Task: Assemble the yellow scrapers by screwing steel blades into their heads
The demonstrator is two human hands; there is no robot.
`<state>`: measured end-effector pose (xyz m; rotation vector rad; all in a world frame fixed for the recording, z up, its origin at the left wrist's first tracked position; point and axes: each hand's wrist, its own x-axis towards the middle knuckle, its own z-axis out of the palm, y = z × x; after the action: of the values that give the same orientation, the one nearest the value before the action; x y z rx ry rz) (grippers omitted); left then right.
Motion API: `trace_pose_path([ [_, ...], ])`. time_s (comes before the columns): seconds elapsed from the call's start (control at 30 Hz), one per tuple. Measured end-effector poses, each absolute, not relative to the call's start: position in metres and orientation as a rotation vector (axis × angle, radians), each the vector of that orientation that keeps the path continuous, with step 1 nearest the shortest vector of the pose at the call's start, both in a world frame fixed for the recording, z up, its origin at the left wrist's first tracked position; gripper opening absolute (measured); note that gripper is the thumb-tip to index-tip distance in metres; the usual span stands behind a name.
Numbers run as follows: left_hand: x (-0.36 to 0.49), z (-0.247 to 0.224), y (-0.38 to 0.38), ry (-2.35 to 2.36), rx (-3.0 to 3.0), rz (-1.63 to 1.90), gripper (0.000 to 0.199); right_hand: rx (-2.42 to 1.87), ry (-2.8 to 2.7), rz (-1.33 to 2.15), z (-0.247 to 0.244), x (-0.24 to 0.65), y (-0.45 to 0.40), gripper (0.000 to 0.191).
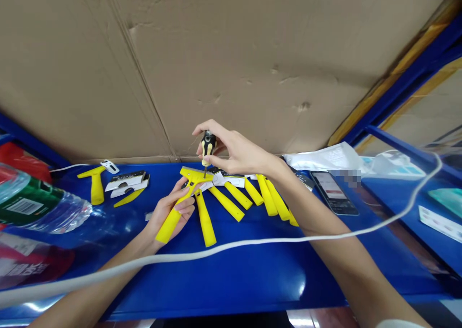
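My left hand (177,207) is closed around the handle of a yellow scraper (169,224), its wide head with a metal blade edge tilted up and away from me. Above it, my right hand (233,147) grips a short black and cream screwdriver (208,147) with the fingers round its handle. The screwdriver points down, and its tip meets the right part of the scraper's head. Just right of my left hand lies another yellow scraper handle (205,220) on the blue table. Several more yellow handles (267,195) fan out beneath my right forearm, their far ends partly hidden.
At left are a yellow scraper (96,186), white blade packs (126,181) and a plastic bottle (39,203). A phone (334,193) and a white plastic bag (321,158) lie at right. A white cable (252,243) crosses the view in front of my forearms. Cardboard (231,68) stands behind.
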<state>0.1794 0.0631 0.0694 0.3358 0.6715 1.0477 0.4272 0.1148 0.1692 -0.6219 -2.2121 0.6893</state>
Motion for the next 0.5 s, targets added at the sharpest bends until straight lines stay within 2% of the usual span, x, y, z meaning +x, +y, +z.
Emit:
trace_pose_path([
  [0.27,0.1837,0.0718,0.0623,0.709,0.318,1.040,0.054,-0.610,-2.241,0.698,0.1738,0.4303,0.1150,0.037],
  [0.5,0.1859,0.0735,0.0610,0.724,0.285,1.042,0.056,-0.623,-2.266,0.679,0.1706,0.4309,0.1181,0.037],
])
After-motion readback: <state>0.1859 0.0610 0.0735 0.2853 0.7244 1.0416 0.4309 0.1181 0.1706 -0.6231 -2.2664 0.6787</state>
